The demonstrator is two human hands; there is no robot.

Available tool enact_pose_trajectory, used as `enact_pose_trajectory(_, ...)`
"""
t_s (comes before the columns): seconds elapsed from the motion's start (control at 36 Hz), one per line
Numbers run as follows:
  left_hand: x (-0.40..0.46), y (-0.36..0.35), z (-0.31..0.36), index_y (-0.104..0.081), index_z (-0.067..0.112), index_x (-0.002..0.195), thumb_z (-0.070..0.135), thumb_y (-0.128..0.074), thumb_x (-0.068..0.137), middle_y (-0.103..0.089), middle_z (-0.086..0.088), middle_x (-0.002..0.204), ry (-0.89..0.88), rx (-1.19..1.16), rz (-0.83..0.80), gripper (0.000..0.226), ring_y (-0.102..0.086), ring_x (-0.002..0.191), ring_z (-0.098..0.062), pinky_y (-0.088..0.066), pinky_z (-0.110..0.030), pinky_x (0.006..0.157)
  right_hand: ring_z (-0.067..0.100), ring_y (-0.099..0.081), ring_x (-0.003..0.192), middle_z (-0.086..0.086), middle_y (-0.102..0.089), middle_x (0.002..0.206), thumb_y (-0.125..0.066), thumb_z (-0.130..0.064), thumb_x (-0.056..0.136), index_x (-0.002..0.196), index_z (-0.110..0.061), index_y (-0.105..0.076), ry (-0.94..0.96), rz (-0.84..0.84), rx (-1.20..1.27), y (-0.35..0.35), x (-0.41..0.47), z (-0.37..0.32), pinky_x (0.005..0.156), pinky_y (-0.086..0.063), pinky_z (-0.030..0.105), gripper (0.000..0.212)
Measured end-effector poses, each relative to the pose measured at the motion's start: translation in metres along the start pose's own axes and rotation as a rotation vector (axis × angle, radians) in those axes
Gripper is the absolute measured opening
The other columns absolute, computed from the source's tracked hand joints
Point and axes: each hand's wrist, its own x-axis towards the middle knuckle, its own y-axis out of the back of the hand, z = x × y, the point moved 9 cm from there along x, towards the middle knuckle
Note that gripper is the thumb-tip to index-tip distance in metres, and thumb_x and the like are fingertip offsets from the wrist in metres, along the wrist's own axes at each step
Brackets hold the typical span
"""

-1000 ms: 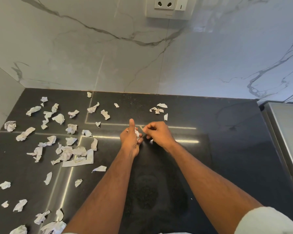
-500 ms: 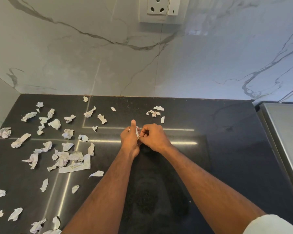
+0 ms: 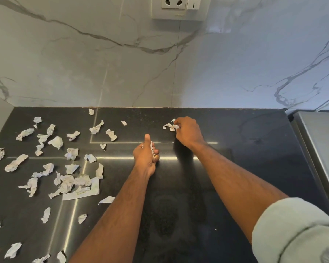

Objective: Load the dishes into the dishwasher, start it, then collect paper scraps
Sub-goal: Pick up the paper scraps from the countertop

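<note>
left hand (image 3: 145, 158) fisted round scraps (image 3: 151, 147) | right hand (image 3: 187, 132) outstretched, pinching scrap (image 3: 170, 127)

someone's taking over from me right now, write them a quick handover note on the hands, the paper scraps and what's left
Left hand: grips a wad of collected scraps, thumb up, over the middle of the black counter.
Right hand: reaches to the back of the counter, fingertips pinching at a small cluster of scraps lying there.
Done: the counter's right side shows no scraps apart from that cluster.
Left: most scraps are on the counter's left half, including a dense pile and loose pieces down to the near edge. Finish the cluster, then work leftward.
Dishwasher and dishes are not in view; their state cannot be told.
</note>
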Motion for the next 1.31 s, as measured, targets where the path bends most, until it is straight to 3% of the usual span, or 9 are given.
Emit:
enact_pose_trajectory(0.36, -0.002, 0.004, 0.0, -0.05, 0.012, 0.088, 0.042, -0.06, 0.098, -0.046, -0.002, 0.071, 0.005, -0.059, -0.034, 0.033, -0.044, 0.049, -0.009, -0.026, -0.02, 0.037, 0.031, -0.064, 0.106, 0.015, -0.064, 0.114, -0.05, -0.006, 0.098, 0.115, -0.001, -0.068, 0.239, -0.09, -0.417, -0.034, -0.02, -0.047, 0.089, -0.052, 0.039, 0.025)
enact_pose_trajectory(0.56, -0.009, -0.005, 0.0, -0.056, 0.009, 0.097, 0.049, -0.052, 0.1, -0.055, -0.005, 0.073, 0.01, -0.071, -0.07, 0.041, -0.049, 0.053, -0.011, -0.03, -0.021, 0.04, 0.016, -0.069, 0.078, 0.003, -0.075, 0.084, -0.073, -0.002, 0.086, 0.092, -0.011, -0.076, -0.173, -0.141, 0.844, -0.035, -0.035, -0.022, 0.07, -0.059, 0.026, 0.01)
enact_pose_trajectory(0.61, -0.01, -0.011, 0.0, -0.059, 0.006, 0.105, 0.056, -0.048, 0.099, -0.059, -0.008, 0.076, -0.005, -0.101, -0.115, 0.051, -0.052, 0.054, -0.013, -0.034, -0.022, 0.04, 0.013, -0.069, 0.072, 0.001, -0.076, 0.08, -0.075, -0.004, 0.085, 0.09, -0.014, -0.076, -0.15, -0.169, 0.936, -0.038, -0.045, -0.032, 0.064, -0.056, 0.027, 0.01)
enact_pose_trajectory(0.69, -0.012, -0.02, -0.002, -0.064, 0.001, 0.112, 0.066, -0.049, 0.092, -0.071, -0.018, 0.09, 0.001, -0.139, -0.149, 0.069, -0.072, 0.076, -0.029, -0.06, -0.037, 0.064, 0.001, -0.067, 0.072, -0.012, -0.07, 0.08, -0.077, -0.014, 0.085, 0.09, -0.021, -0.079, -0.004, -0.19, 0.583, -0.047, -0.052, -0.044, 0.063, -0.053, 0.022, 0.009)
enact_pose_trajectory(0.78, -0.013, -0.017, -0.003, -0.066, -0.002, 0.108, 0.053, -0.055, 0.097, -0.073, -0.021, 0.1, -0.027, -0.069, -0.092, 0.057, -0.074, 0.094, -0.034, -0.059, -0.051, 0.086, 0.007, -0.059, 0.095, -0.009, -0.055, 0.099, -0.076, -0.021, 0.085, 0.094, -0.022, -0.079, 0.052, -0.207, 0.41, -0.049, -0.053, -0.044, 0.077, -0.052, 0.024, 0.009)
enact_pose_trajectory(0.86, -0.012, -0.011, 0.001, -0.063, 0.002, 0.094, 0.042, -0.054, 0.102, -0.065, -0.013, 0.073, -0.049, -0.052, -0.064, 0.042, -0.065, 0.061, -0.024, -0.057, -0.036, 0.055, 0.006, -0.066, 0.086, -0.004, -0.071, 0.093, -0.075, -0.015, 0.087, 0.089, -0.02, -0.079, -0.043, -0.324, 0.716, -0.044, -0.053, -0.034, 0.069, -0.052, 0.019, 0.006)
enact_pose_trajectory(0.92, -0.008, -0.007, 0.004, -0.054, 0.01, 0.082, 0.038, -0.055, 0.102, -0.05, -0.002, 0.061, -0.048, -0.041, -0.05, 0.035, -0.047, 0.047, -0.012, -0.035, -0.023, 0.038, 0.004, -0.068, 0.085, -0.01, -0.075, 0.091, -0.075, -0.014, 0.087, 0.092, -0.021, -0.079, -0.128, -0.192, 0.714, -0.028, -0.045, -0.01, 0.072, -0.056, 0.021, 0.009)
enact_pose_trajectory(1.06, -0.001, -0.006, 0.005, -0.051, 0.012, 0.082, 0.036, -0.063, 0.098, -0.048, 0.0, 0.067, -0.03, -0.035, -0.049, 0.031, -0.045, 0.049, -0.009, -0.027, -0.021, 0.037, 0.01, -0.065, 0.093, -0.003, -0.071, 0.1, -0.076, -0.022, 0.087, 0.112, -0.019, -0.073, -0.224, 0.077, 0.267, 0.002, -0.027, 0.038, 0.097, -0.052, 0.03, 0.025)
enact_pose_trajectory(1.31, 0.002, -0.012, 0.001, -0.052, 0.013, 0.084, 0.037, -0.064, 0.097, -0.049, -0.001, 0.071, -0.029, -0.002, -0.06, 0.03, -0.046, 0.052, -0.009, -0.029, -0.02, 0.037, 0.024, -0.067, 0.084, 0.004, -0.068, 0.085, -0.057, -0.014, 0.095, 0.088, -0.017, -0.074, -0.117, -0.033, -0.109, -0.022, -0.009, 0.032, 0.071, -0.053, 0.029, 0.019)
